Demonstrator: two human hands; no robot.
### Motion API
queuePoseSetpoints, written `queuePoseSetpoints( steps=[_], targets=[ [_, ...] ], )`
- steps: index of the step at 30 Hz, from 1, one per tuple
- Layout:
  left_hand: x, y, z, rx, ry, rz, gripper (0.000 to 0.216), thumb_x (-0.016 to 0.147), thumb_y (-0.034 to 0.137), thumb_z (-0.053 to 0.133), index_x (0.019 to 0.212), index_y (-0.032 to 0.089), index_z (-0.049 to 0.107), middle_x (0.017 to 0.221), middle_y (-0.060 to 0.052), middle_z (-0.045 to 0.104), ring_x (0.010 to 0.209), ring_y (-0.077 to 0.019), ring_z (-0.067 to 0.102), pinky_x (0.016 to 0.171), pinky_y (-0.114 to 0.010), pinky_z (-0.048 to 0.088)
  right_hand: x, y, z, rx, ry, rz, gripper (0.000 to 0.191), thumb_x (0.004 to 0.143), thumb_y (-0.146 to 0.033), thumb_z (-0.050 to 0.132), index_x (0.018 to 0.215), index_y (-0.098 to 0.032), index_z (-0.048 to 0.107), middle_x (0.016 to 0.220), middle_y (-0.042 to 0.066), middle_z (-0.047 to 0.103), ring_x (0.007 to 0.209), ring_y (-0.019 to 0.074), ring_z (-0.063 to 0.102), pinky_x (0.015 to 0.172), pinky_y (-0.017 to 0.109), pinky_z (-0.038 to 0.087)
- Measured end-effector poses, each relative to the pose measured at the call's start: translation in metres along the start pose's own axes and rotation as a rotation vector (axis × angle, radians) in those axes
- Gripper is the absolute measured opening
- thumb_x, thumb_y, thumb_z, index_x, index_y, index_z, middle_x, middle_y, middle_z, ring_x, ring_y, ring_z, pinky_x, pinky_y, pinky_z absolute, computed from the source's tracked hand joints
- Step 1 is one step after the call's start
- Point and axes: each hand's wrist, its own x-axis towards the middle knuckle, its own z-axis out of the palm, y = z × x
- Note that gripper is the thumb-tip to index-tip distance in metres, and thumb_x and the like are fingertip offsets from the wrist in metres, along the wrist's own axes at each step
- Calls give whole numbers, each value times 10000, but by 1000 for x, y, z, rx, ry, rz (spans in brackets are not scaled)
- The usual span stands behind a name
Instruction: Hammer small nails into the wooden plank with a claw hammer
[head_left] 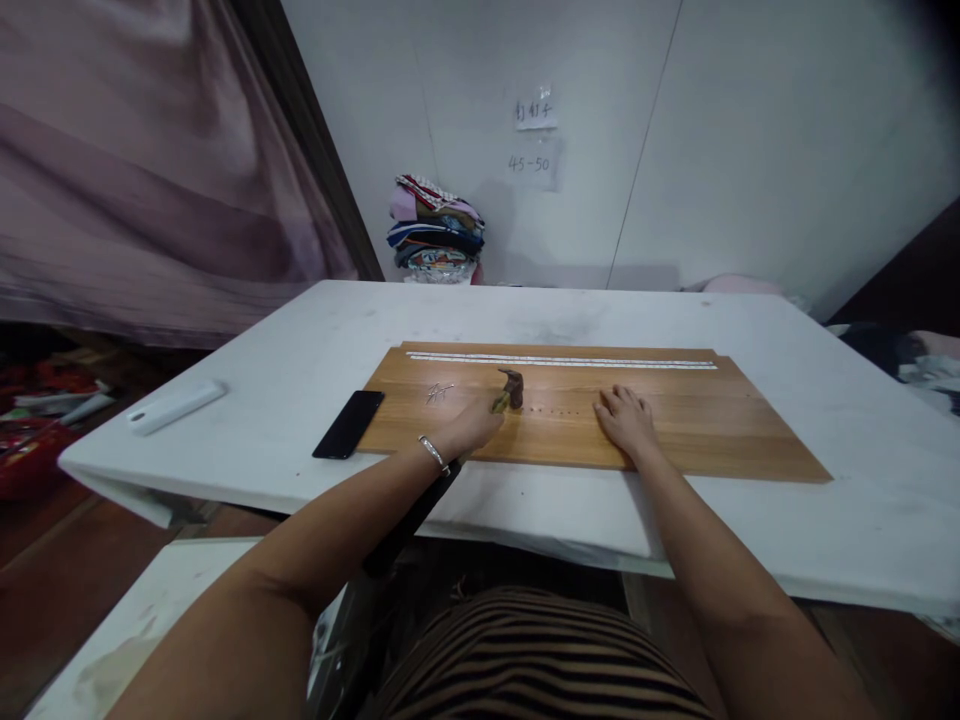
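Note:
My left hand [472, 426], with a silver bracelet at the wrist, is wrapped round the handle of a hammer [513, 388]. The rusty-brown hammer head is over the middle of a wooden board [705, 430]. To the right of the head runs a row of small dark nails [553, 411], too small to tell how deep they sit. My right hand [625, 418] rests on the board past the end of this row, fingers spread and holding nothing. A few loose silvery nails [439, 392] lie on the board left of the hammer.
A white-covered table [247, 440] bears the board. White measuring strips [562, 361] run along its far part. A black phone [349, 424] touches its left side. Farther left lies a white elongated object [178, 406]. Folded clothes [437, 230] are stacked by the wall.

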Motion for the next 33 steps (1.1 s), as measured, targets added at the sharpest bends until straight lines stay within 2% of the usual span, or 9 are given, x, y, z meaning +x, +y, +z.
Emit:
queuePoseSetpoints(
  steps=[9,20,28,33],
  targets=[
    [-6,12,-5,11,17,-38,151,874,182,567,1021,176,599,639,24,528,492,-114,475,431,-199,360,0,0,-1,20,-14,7,454,1021,-394,379,1348,-208,634,1469,140,563,1385,274,434,1132,473,286],
    [1,-3,-1,-4,-3,17,178,846,137,551,1015,181,585,660,28,542,496,-109,467,436,-201,370,-1,-2,-1,11,-11,10,465,1027,-390,371,1357,-196,634,1490,146,553,1399,274,424,1137,478,286],
    [-8,18,-8,69,46,-52,102,852,135,532,932,171,584,620,31,514,472,-108,471,412,-204,352,0,-1,2,11,-2,9,477,1025,-396,371,1363,-191,637,1499,151,547,1401,284,419,1141,482,282],
    [-8,16,-7,63,38,-73,121,854,145,538,963,169,584,633,30,515,470,-107,469,410,-203,347,0,-1,1,14,-6,10,476,1025,-397,371,1365,-189,632,1472,144,563,1383,278,433,1137,478,285]
  ],
)
